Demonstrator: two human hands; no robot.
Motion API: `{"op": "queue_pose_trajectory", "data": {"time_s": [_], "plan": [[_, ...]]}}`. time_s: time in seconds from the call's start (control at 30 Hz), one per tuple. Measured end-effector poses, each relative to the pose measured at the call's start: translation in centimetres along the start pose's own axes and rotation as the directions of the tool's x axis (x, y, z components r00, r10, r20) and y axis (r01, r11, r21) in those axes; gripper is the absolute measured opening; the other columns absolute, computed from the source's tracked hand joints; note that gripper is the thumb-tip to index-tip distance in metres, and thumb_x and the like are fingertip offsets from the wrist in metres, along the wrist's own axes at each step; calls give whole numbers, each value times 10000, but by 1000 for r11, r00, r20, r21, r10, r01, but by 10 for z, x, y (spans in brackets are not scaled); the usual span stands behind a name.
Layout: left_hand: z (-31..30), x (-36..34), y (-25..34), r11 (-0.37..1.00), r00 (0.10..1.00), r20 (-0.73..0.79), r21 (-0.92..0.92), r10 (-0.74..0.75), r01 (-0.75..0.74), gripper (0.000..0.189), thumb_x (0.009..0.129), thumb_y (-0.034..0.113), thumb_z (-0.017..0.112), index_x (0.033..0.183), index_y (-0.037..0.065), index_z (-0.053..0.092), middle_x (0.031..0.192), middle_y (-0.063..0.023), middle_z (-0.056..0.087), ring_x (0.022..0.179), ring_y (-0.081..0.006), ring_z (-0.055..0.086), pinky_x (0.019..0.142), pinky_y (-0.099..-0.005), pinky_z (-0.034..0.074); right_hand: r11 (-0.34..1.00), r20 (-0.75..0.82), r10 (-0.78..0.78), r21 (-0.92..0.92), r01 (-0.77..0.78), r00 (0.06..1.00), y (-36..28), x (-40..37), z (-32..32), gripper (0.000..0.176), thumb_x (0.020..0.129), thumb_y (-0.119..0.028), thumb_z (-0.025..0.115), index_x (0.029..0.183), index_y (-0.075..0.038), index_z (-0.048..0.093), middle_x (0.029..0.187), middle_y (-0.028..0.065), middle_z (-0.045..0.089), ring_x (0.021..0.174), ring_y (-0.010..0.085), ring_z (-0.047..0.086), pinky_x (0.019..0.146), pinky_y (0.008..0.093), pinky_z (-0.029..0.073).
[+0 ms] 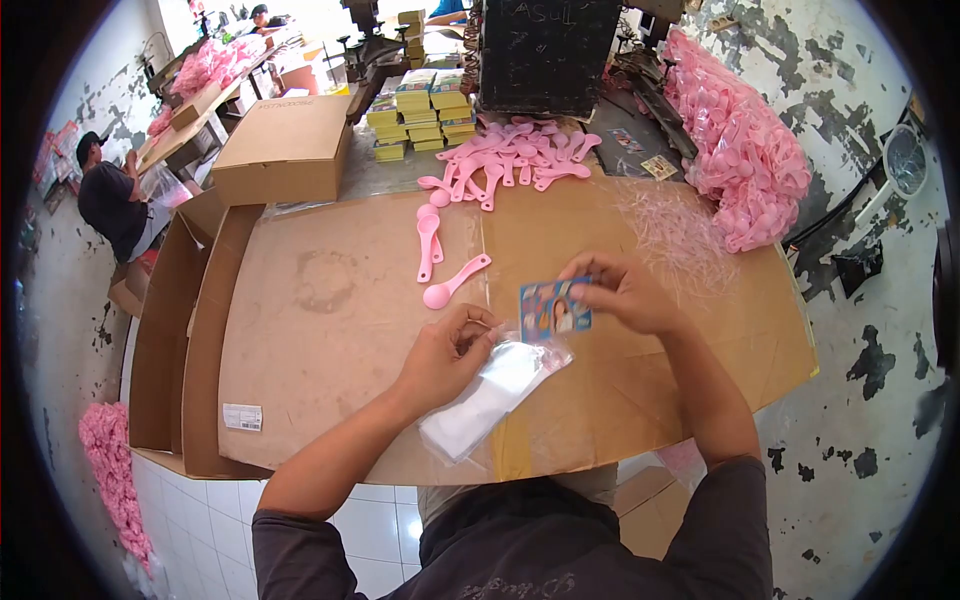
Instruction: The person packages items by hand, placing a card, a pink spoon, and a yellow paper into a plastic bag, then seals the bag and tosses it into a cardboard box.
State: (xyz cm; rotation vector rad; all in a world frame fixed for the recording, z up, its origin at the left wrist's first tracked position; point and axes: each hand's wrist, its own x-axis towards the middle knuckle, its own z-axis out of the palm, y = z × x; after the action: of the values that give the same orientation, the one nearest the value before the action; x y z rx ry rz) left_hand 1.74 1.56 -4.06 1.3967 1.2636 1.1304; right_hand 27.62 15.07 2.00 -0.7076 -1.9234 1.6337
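My right hand (622,292) pinches a small blue printed card (555,310) by its upper right corner. Just below the card lies a stack of clear plastic bags (497,390), slanted across the cardboard. At the upper end of the stack, my left hand (447,350) has its thumb and fingers closed on the edge of a plastic bag. A single pink scoop (456,283) rests just beyond my left hand. Further up, a couple more pink scoops (428,240) overlap each other. A heap of pink scoops (515,155) spreads along the far edge of the cardboard.
Stacks of cards (430,105) stand behind the heap, next to a closed cardboard box (283,150). Bagged pink scoops (740,150) pile up at right, beside thin plastic strips (680,235). A black machine (545,55) stands at the back. Another person (112,200) works at far left.
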Motion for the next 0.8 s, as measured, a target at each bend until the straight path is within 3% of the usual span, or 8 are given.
{"op": "queue_pose_trajectory", "data": {"time_s": [0.07,0.1,0.17,0.27,0.37,0.47,0.57,0.8], "plan": [[-2,-1,0,991,995,-60,111,77,-70,143,985,42,654,1112,-20,629,995,-44,717,865,-95,633,765,-267,501,993,38,-63,-100,67,997,22,2,14,187,906,-66,715,1084,-18,680,953,48,706,821,151,659,728,338,515],[0,-1,4,971,981,-99,193,165,-144,127,972,37,662,1085,-16,638,1005,-40,715,883,-101,630,772,-278,500,926,16,-179,-336,174,984,28,2,17,181,891,-64,715,1065,-19,687,955,66,704,815,188,661,730,354,516],[-2,1,9,923,943,-150,298,296,-242,98,944,27,675,1031,-8,649,1019,-30,709,915,-112,623,788,-297,497,605,54,-401,-734,308,915,36,3,22,171,862,-60,716,1026,-19,699,960,103,701,801,262,664,734,386,520],[-5,3,7,910,931,-155,314,329,-269,76,927,15,678,995,-3,648,1018,-24,701,940,-125,622,809,-308,499,506,77,-486,-787,352,870,37,3,21,159,818,-46,715,975,-19,709,941,144,688,816,345,649,749,418,523],[-9,3,-5,981,983,-88,130,158,-146,123,960,11,657,1075,-9,621,995,-51,696,934,-131,648,819,-290,519,488,67,-506,-800,349,860,36,2,22,169,830,-48,718,996,-15,713,923,131,690,815,321,660,746,393,519],[-5,3,-2,983,998,-59,-182,3,-14,236,993,20,643,1211,-10,559,976,-90,699,937,-143,688,819,-273,547,757,-134,-411,-602,255,902,43,-2,27,187,896,-44,701,1081,-14,707,925,89,706,822,214,680,740,329,509],[-4,3,0,957,999,-41,-288,-33,20,347,1009,34,643,1315,-7,485,965,-115,718,921,-161,723,805,-264,565,989,-349,-147,-58,135,925,47,-2,35,222,960,-43,675,1180,-14,683,952,44,710,851,103,662,733,266,490],[-3,1,16,959,997,-34,-277,-65,53,449,1001,20,656,1392,4,437,1018,-138,755,900,-175,745,781,-269,569,943,-180,-298,-209,260,937,47,-5,32,255,974,-32,670,1228,-16,666,986,30,702,856,66,636,709,248,483]]}}
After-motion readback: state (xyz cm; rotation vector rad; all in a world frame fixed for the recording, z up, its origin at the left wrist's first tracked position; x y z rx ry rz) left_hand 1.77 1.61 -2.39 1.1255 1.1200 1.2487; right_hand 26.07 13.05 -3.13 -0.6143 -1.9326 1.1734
